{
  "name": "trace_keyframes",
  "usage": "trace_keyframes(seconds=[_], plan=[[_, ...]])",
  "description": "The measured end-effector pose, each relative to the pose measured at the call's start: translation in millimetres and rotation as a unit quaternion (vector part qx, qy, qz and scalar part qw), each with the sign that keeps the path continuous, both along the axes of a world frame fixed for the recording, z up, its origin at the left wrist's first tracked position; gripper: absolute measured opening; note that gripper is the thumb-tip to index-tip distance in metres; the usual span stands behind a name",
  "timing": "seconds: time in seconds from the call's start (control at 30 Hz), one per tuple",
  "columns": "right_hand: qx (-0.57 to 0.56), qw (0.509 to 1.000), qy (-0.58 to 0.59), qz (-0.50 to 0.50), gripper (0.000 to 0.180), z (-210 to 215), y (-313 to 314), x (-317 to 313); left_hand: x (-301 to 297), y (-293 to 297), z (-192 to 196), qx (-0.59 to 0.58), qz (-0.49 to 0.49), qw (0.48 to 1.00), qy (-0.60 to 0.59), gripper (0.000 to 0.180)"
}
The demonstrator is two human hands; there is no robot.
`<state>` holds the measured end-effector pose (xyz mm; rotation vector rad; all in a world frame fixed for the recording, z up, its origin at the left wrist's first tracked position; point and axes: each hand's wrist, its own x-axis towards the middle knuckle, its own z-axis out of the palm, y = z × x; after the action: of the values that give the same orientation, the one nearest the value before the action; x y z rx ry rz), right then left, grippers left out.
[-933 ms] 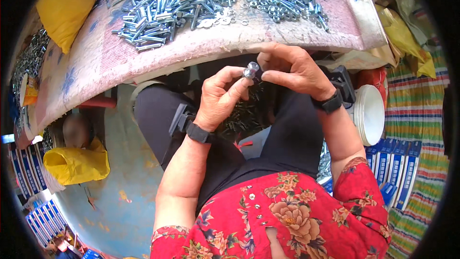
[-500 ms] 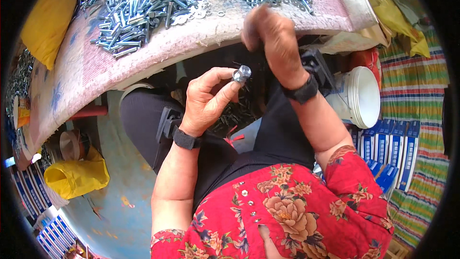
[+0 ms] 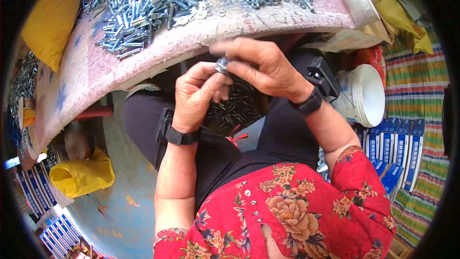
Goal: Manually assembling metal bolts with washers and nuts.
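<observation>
Up near frame center, left hand (image 3: 194, 97) and right hand (image 3: 261, 67) both pinch a small bolt (image 3: 222, 64): hard, slick steel, probably best gripped by the head.

I can see a white bucket (image 3: 366, 95) off to the side, blue boxes (image 3: 395, 146) near it, and a yellow bag (image 3: 82, 177) down on the floor.

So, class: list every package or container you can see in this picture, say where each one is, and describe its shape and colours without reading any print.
Blue-and-white flat cardboard boxes: stacked in a row on the person's right, by the striped mat.
More blue-and-white flat boxes: lower left edge, fanned out.
White round plastic bucket: right of the right hand.
Yellow plastic bag: crumpled on the blue floor, left.
Small orange-and-yellow packet: far left; details too small.
</observation>
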<state>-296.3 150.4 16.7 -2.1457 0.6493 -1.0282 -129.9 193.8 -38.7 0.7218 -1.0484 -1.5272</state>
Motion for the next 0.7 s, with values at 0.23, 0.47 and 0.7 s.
trace_keyframes(seconds=[0.23, 0.47, 0.7], plan=[[-0.028, 0.988, 0.144, -0.045, 0.019, -34.3, 12.1, -16.4, -7.8, 17.0, -2.0, -0.080, 0.021, 0.954, -0.288, 0.007], [0.075, 0.960, 0.225, -0.152, 0.034, -61.0, 14.7, -30.6, 32.2, -2.2, 26.4, -0.313, 0.220, 0.709, -0.593, 0.013], [-0.007, 0.978, 0.060, -0.198, 0.014, -37.0, 2.0, -59.5, 143.9, -48.2, 17.1, -0.254, 0.262, 0.527, -0.767, 0.022]])
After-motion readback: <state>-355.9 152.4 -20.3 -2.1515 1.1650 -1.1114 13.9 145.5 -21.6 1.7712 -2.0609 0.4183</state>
